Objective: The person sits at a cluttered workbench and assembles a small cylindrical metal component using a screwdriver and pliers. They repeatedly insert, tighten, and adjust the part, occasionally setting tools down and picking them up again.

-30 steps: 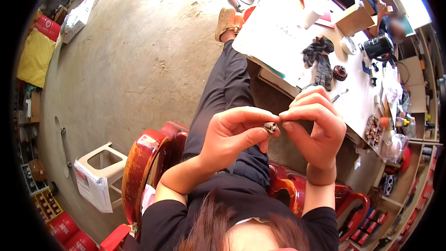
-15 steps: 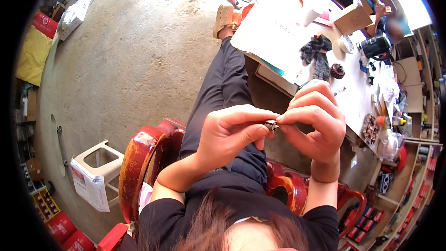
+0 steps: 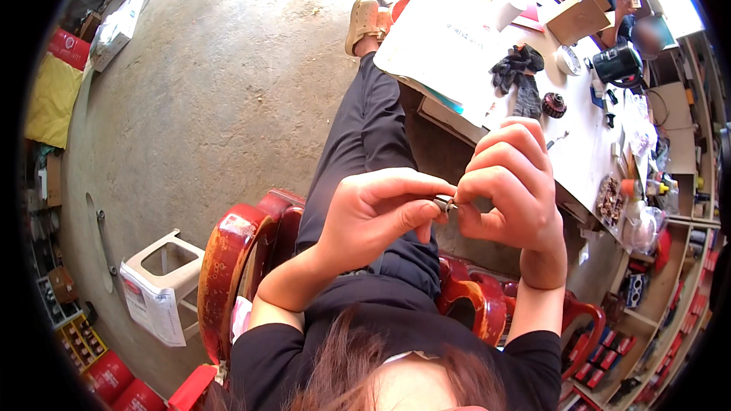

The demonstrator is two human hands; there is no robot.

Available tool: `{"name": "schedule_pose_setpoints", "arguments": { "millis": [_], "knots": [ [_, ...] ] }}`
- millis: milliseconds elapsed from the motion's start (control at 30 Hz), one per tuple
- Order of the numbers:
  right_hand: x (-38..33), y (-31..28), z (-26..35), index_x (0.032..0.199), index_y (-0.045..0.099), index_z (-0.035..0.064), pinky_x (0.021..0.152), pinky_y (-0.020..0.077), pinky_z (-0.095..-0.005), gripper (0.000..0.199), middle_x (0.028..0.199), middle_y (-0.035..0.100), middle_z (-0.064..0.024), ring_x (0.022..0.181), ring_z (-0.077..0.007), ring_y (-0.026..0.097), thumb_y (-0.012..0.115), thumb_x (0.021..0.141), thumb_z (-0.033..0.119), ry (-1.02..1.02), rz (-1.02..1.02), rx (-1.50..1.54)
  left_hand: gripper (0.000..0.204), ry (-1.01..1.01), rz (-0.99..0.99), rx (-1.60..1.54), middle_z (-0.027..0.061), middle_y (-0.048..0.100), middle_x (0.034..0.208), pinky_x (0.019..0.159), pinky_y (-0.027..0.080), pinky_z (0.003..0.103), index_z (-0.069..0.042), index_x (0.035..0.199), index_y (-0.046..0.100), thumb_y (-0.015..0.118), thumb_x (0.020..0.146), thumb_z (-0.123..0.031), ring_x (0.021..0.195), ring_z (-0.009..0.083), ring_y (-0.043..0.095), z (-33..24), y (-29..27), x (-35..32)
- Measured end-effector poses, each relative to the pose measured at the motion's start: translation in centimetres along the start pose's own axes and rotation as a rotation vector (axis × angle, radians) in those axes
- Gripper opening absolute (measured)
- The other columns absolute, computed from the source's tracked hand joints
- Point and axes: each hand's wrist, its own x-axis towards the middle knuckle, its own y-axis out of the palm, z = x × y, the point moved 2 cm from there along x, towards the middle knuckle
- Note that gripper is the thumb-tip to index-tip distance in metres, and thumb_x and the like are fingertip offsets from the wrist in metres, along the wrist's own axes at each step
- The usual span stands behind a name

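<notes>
Above my lap, my left hand (image 3: 381,209) pinches a small silvery metal part (image 3: 443,202) between thumb and forefinger. It looks like a short cylinder with a thin tip; its exact kind is too small to tell. My right hand (image 3: 518,190) is closed at the part's right end, thumb and forefinger pressed together beside the tip. Whatever those right fingertips hold is hidden or too tiny to make out. Both hands are raised off the table (image 3: 434,49).
On the table lie dark work gloves (image 3: 521,80), a round dark red part (image 3: 553,105), an open cardboard box (image 3: 579,19) and a black kettle (image 3: 617,66). Another person's hand (image 3: 623,1) shows at the far right. A beige stool (image 3: 164,259) stands left of my red wooden chair (image 3: 232,266).
My right hand has tilted more upright, its fingers curling in tighter by the metal part. The left hand keeps its pinch almost unmoved. The view has shifted slightly.
</notes>
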Motion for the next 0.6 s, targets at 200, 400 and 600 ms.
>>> {"name": "schedule_pose_setpoints", "arguments": {
  "millis": [200, 400, 600],
  "knots": [
    [-0.4, 0.4, -0.2, 0.074, 0.058, 0.0105, 0.071, 0.0429, -0.0329, 0.025, 0.073, 0.055, -0.0012, 0.073, -0.0209, 0.056, 0.072, 0.056, 0.001, 0.048, -0.12, -0.024, 0.024, -0.003, -0.022, -0.105, 0.0091, 0.067, 0.092, 0.068, 0.052, 0.022, 0.006, 0.112, 0.062, 0.063, 0.089, 0.0, 0.075, 0.0103, 0.061, -0.1, 0.2, 0.0],
    [-2.0, 0.0, 2.7, 0.076, 0.058, 0.0094, 0.08, 0.0548, -0.0434, 0.031, 0.071, 0.056, -0.0001, 0.065, -0.0178, 0.054, 0.086, 0.065, 0.012, 0.179, -0.269, 0.226, 0.026, 0.164, -0.128, 0.068, 0.0096, 0.066, 0.098, 0.071, 0.052, 0.023, 0.005, 0.11, 0.063, 0.065, 0.085, 0.006, 0.081, 0.0134, 0.064, -0.3, -0.1, -0.2],
    [-2.0, 0.9, 4.7, 0.071, 0.053, 0.0045, 0.074, 0.0609, -0.0388, 0.03, 0.064, 0.048, -0.0024, 0.056, -0.0149, 0.053, 0.081, 0.064, -0.004, 0.018, -0.185, 0.175, 0.027, 0.333, -0.227, 0.29, 0.0112, 0.067, 0.097, 0.072, 0.052, 0.025, 0.003, 0.105, 0.065, 0.069, 0.078, 0.008, 0.081, 0.0151, 0.065, -0.3, -0.3, -0.2]
  ]
}}
